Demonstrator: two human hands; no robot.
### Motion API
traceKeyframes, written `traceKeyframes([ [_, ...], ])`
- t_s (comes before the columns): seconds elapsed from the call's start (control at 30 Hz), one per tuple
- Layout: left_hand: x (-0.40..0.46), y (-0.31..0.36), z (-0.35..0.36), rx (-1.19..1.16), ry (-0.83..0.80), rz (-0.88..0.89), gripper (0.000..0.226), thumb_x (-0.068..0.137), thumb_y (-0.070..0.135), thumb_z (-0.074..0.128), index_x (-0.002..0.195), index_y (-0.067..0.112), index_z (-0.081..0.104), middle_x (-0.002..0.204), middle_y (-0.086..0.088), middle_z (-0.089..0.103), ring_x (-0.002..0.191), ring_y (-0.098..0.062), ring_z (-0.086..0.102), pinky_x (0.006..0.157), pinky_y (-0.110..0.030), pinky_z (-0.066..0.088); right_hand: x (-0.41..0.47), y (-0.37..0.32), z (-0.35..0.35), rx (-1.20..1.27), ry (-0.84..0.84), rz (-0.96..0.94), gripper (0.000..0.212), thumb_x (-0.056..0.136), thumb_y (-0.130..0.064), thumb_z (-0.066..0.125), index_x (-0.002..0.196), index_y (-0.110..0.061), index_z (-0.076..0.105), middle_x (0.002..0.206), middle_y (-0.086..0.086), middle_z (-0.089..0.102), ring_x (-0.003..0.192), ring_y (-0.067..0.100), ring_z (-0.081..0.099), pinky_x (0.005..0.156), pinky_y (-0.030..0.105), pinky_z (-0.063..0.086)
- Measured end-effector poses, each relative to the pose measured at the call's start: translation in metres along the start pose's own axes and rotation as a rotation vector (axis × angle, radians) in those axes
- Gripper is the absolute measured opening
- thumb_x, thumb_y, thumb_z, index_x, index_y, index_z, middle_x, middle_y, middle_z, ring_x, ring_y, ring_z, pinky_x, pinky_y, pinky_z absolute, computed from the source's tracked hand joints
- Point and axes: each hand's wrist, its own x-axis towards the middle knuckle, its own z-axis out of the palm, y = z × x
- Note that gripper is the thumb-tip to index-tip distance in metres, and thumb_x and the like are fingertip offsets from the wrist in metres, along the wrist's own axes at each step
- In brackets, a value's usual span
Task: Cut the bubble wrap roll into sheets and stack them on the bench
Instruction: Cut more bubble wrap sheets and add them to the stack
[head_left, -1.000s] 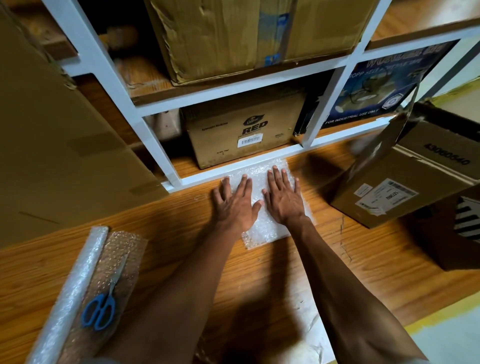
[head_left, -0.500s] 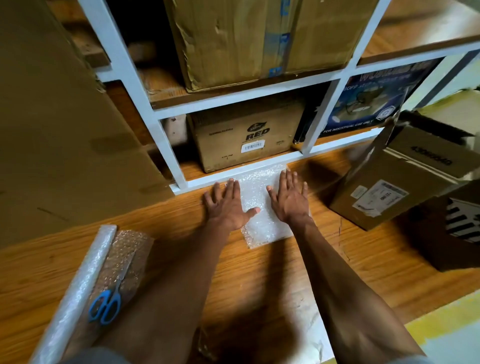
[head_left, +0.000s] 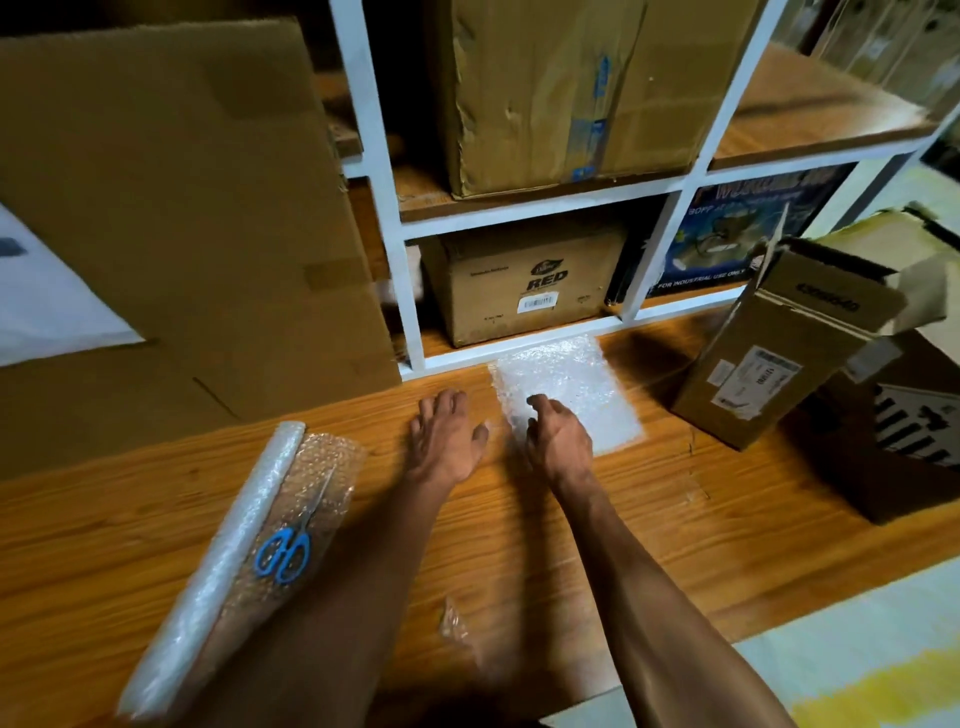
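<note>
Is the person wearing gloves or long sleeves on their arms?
No. The left hand and right hand wear no gloves, and no rings or watch show. Both forearms are uncovered down to the picture's bottom edge, so no sleeve shows.

Cut sheets (head_left: 576, 387) flat against shelf base; roll (head_left: 223, 561) lies diagonal at left, part unrolled.

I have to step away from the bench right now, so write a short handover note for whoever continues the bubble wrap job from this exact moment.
Left hand: empty, fingers relaxed, over the bench, left of the stack.
Right hand: loosely curled, holding nothing, at the near left edge of the cut sheets.
Cut sheets lie flat by the shelf frame.
Bubble wrap roll, partly unrolled, lies at left with the blue scissors on its loose end.
Done: some sheets cut and stacked.
Left: take the scissors, cut more from the roll, add to the stack.
</note>
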Motion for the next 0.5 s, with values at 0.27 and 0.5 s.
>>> traceKeyframes([
  [0.27, -0.071, -0.121, -0.003, -0.045, 0.018, -0.06, 0.05, 0.1, 0.045, 0.052, 0.145, 0.022, 0.048, 0.145, -0.002, 0.05, 0.133, -0.029, 0.039, 0.109, -0.045, 0.041, -0.063, -0.073, 0.057, 0.034, -0.078, -0.058, 0.042, 0.091, -0.012, 0.063, 0.133, -0.015, 0.06, 0.123, 0.015, 0.066, 0.105, 0.039, 0.066, 0.084, 0.042, 0.056],
  [0.5, -0.138, -0.219, -0.016, -0.009, 0.054, -0.033, 0.043, 0.093, 0.035, 0.058, 0.134, 0.024, 0.057, 0.131, -0.001, 0.056, 0.122, -0.029, 0.047, 0.101, -0.043, 0.047, -0.119, -0.161, 0.121, 0.198, -0.115, 0.027, 0.032, 0.097, -0.034, 0.059, 0.116, -0.009, 0.065, 0.099, 0.021, 0.075, 0.09, 0.042, 0.071, 0.072, 0.043, 0.056],
])
